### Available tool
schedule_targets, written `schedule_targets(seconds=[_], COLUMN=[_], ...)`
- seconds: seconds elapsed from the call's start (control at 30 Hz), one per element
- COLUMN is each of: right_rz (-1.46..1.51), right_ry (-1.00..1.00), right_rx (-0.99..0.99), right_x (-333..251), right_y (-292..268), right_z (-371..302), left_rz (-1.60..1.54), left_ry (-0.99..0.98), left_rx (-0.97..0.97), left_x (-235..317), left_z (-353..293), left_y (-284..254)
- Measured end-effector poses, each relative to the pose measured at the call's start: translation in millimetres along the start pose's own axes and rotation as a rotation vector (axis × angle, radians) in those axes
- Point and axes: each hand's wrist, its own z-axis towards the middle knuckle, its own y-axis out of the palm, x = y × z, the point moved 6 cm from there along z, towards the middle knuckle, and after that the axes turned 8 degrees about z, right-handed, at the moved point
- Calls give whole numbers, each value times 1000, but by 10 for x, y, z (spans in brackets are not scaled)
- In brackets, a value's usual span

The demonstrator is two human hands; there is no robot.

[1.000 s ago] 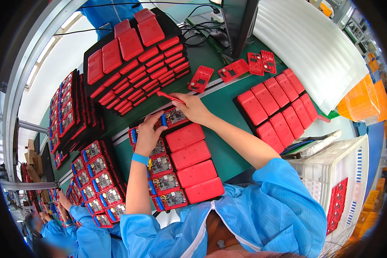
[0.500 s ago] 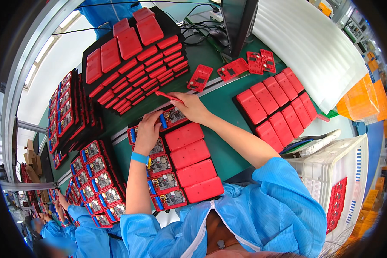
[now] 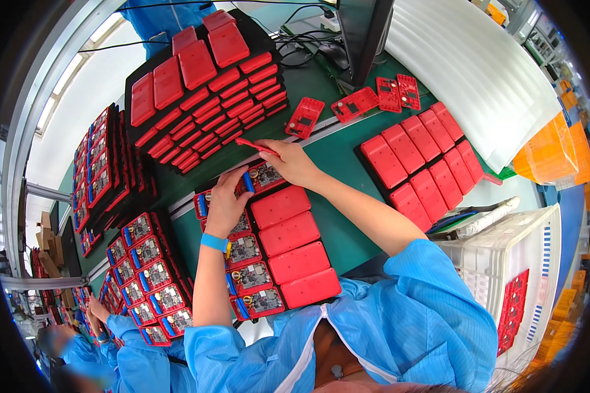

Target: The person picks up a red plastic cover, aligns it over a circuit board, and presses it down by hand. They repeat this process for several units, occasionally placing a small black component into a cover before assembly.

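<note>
My right hand (image 3: 290, 162) pinches a thin red plastic cover (image 3: 255, 147), tilted edge-on above the far end of the tray. My left hand (image 3: 227, 204), with a blue band at the wrist, has its thumb and fingertips around a blue cylindrical cell (image 3: 248, 182) in the far red case. A circuit board (image 3: 266, 175) sits in that case, right of the cell. Toward me, several open red cases with boards (image 3: 250, 276) line the tray's left column. Closed-looking red shells (image 3: 294, 232) fill its right column. My left palm hides part of the cases under it.
A tall stack of red shells on black trays (image 3: 196, 85) stands at the back. Trays of boards (image 3: 152, 275) lie left. Loose red cases (image 3: 305, 118), a monitor (image 3: 367, 39), a tray of red shells (image 3: 416, 160) and a white crate (image 3: 472, 262) are rightward. Co-workers sit lower left.
My left thumb has shifted slightly to the right, against the blue cell. My right hand holds the red cover in nearly the same place. A co-worker at the lower left has moved a little.
</note>
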Motion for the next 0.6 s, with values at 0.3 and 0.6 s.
schedule_targets(seconds=[0.3,0.6], right_rz=[-9,-11], right_ry=[-56,-97], right_rx=[26,43], right_x=[26,30], right_y=[-1,32], right_z=[-6,-3], left_rz=[171,169], left_ry=[-16,22], left_rx=[1,-81], left_x=[68,57], left_z=[24,56], left_y=[9,48])
